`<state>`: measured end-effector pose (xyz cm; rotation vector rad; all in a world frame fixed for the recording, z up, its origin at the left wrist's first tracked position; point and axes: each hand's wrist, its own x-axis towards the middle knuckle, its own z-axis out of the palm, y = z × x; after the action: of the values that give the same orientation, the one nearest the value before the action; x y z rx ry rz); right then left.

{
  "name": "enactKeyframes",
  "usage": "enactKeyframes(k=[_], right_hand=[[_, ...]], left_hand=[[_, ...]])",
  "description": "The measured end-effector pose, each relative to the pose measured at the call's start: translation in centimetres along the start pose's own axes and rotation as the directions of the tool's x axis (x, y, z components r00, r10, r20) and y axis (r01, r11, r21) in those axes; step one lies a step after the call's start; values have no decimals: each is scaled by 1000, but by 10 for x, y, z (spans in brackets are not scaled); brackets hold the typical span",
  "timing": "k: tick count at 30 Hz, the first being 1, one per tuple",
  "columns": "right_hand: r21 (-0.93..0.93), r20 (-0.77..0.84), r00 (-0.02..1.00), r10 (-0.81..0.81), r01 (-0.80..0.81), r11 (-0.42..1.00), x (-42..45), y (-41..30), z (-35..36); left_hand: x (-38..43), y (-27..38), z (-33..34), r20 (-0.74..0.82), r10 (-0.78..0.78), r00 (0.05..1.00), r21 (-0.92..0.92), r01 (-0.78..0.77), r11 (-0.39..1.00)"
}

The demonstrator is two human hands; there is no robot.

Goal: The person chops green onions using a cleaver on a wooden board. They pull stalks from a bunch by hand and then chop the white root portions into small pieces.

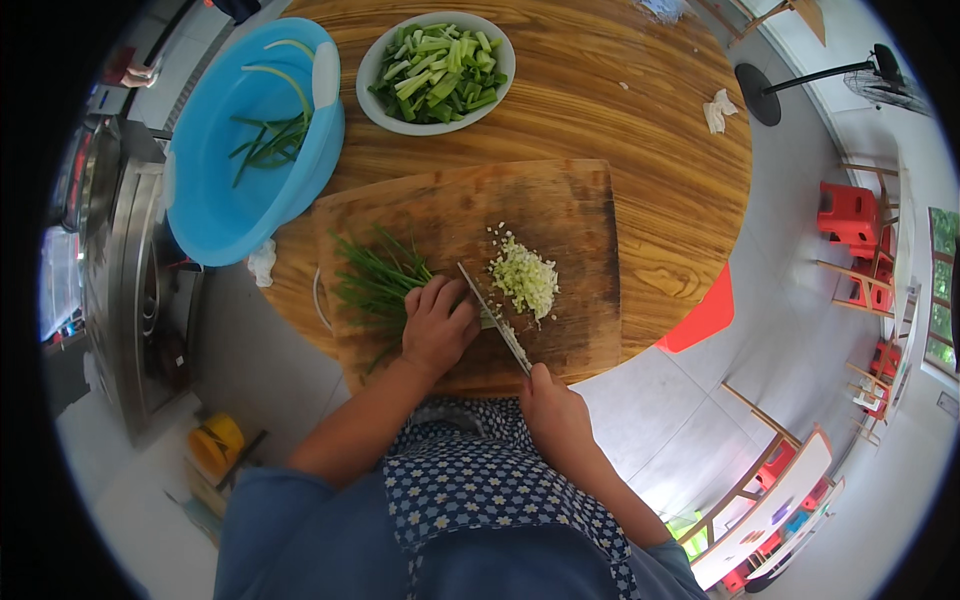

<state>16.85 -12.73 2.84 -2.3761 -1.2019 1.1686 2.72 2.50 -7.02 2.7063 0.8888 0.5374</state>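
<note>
My left hand (441,324) presses down on a bunch of green onions (379,281), whose green tops spread to the left over a wooden cutting board (450,199). In my right hand (555,411) is the handle of a kitchen knife (495,319); its blade, seen nearly edge-on, stands just right of my left fingers, with bits stuck to its side. Right of the blade lies a small heap of finely chopped pale green onion (525,277). The cut ends under my left hand are mostly hidden.
Behind the board, an oval white bowl (362,94) holds larger cut green pieces. A blue plastic basin (202,217) with a few long green stalks stands at the left of the round wooden table (675,187). Crumpled tissue (718,112) lies near the right edge. A red stool (701,319) is partly under the table.
</note>
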Motion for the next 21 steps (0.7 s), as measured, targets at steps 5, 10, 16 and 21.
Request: enactKeyframes(k=[5, 10, 16, 21], right_hand=[[71, -9, 1000, -1, 1, 997, 2, -1, -8], [59, -15, 1000, -23, 23, 998, 2, -4, 1], [42, -32, 998, -46, 48, 998, 1, -3, -1], [44, -13, 999, -44, 44, 998, 2, -2, -5]], left_hand=[[1, -1, 2, -5, 2, 1000, -6, -2, 1000], [-2, -2, 1, 23, -1, 1000, -20, 2, 1000], [2, 0, -2, 23, -15, 1000, -16, 15, 1000], [4, 0, -1, 23, -16, 1000, -3, 16, 1000]])
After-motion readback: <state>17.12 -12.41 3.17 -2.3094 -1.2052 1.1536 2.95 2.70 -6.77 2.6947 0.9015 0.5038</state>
